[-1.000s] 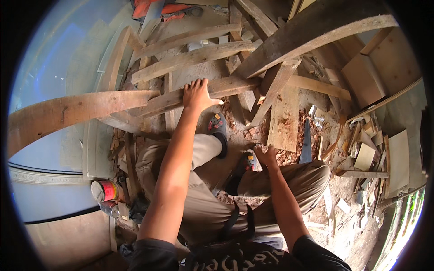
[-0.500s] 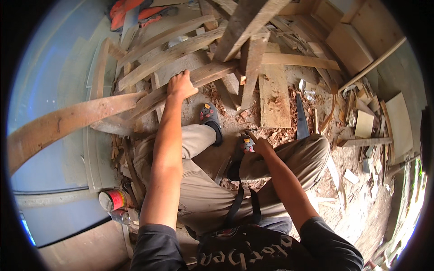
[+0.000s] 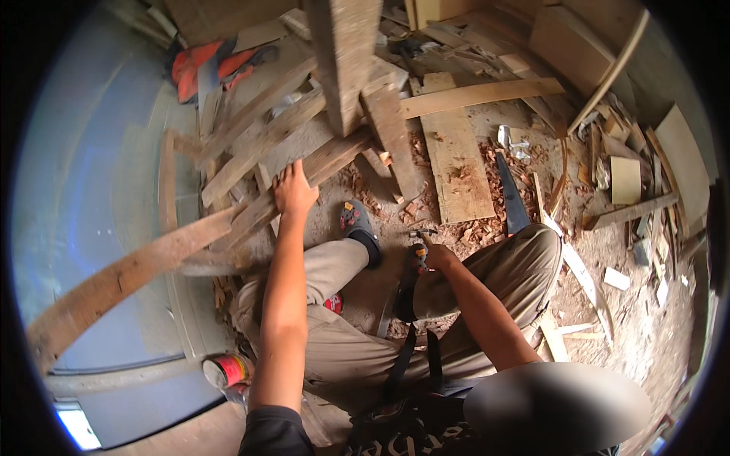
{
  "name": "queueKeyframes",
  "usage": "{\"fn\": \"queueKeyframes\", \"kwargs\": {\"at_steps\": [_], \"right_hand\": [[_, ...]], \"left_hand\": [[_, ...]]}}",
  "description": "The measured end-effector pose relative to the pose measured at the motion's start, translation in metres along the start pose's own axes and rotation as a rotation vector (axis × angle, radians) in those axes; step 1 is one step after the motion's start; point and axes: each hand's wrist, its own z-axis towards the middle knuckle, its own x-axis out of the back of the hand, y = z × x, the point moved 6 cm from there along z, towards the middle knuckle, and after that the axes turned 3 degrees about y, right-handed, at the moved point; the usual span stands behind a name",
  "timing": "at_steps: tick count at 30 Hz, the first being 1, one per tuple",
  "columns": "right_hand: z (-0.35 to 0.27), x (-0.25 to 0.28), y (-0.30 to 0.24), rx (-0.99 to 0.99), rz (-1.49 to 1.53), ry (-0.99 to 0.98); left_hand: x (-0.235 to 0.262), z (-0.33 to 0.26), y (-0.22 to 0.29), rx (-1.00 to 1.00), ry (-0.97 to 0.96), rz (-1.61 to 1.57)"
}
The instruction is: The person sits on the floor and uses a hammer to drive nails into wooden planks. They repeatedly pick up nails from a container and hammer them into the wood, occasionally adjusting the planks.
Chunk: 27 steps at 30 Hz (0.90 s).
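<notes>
My left hand (image 3: 296,188) grips the edge of a long rough wooden beam (image 3: 336,158), its fingers over the top. The beam slopes up to the right and meets two upright timbers, a thick post (image 3: 346,64) and a shorter leg (image 3: 391,140). From its lower left end a curved plank (image 3: 129,277) reaches toward the left edge. Low by my right shoe (image 3: 414,260), my right hand (image 3: 439,256) is closed around the handle of a hammer; the hammer head (image 3: 423,232) shows just beyond the fingers.
A handsaw (image 3: 512,194) lies among wood shavings beside a flat board (image 3: 455,167). Scrap wood is heaped at the right near a panel (image 3: 683,163). A tin can (image 3: 226,371) stands at lower left, and orange-and-dark cloth (image 3: 198,70) lies at far left.
The view has turned, so the timbers appear shifted left and lower. My left hand stays on the beam with its fingers slightly less curled. More of the hammer head shows at my right hand.
</notes>
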Motion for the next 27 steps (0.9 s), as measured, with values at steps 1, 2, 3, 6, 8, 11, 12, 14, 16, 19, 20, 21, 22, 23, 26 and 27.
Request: {"fn": "queueKeyframes", "kwargs": {"at_steps": [1,2,3,6,8,11,12,14,16,19,20,21,22,23,26,27], "right_hand": [[-0.005,-0.002,-0.018,-0.018,0.019,-0.054],[-0.012,-0.001,-0.032,-0.034,0.035,-0.109],[-0.021,0.002,-0.051,-0.037,0.045,-0.168],[-0.016,0.009,-0.047,0.022,0.035,-0.141],[-0.008,-0.009,-0.043,0.052,-0.022,-0.165],[0.037,-0.006,0.03,-0.026,-0.061,-0.057],[0.044,0.008,0.067,-0.041,-0.009,0.056],[0.016,-0.019,-0.021,0.081,0.012,-0.155],[-0.01,-0.013,-0.047,0.085,0.007,-0.149],[-0.01,0.003,-0.035,0.024,0.008,-0.117],[-0.013,-0.001,-0.035,0.037,0.026,-0.101],[-0.01,-0.001,-0.034,0.05,0.048,-0.069],[-0.003,-0.001,-0.023,0.043,0.046,-0.045],[0.004,0.0,-0.012,0.041,0.04,-0.022],[0.007,-0.006,-0.007,0.054,-0.007,-0.044],[0.005,-0.005,-0.018,0.08,-0.011,-0.052]], "left_hand": [[0.0,-0.002,-0.008,0.023,-0.047,0.025],[-0.001,-0.004,-0.016,0.047,-0.094,0.05],[0.004,-0.007,-0.029,0.085,-0.135,0.082],[0.014,-0.007,-0.025,0.069,-0.076,0.058],[0.016,-0.011,-0.028,0.092,-0.101,0.086],[0.008,0.013,0.025,0.029,-0.129,-0.027],[0.006,0.022,0.054,0.0,-0.135,-0.09],[0.01,-0.003,-0.016,0.107,-0.176,0.027],[0.017,-0.013,-0.024,0.184,-0.236,0.024],[0.006,0.002,-0.016,0.181,-0.234,0.076],[0.006,-0.006,-0.02,0.177,-0.192,0.085],[0.004,-0.005,-0.021,0.163,-0.138,0.091],[0.005,-0.002,-0.013,0.135,-0.086,0.083],[0.004,0.002,-0.008,0.143,-0.099,0.077],[0.003,0.001,0.001,0.172,-0.225,0.069],[0.004,-0.001,-0.006,0.165,-0.194,0.083]]}}
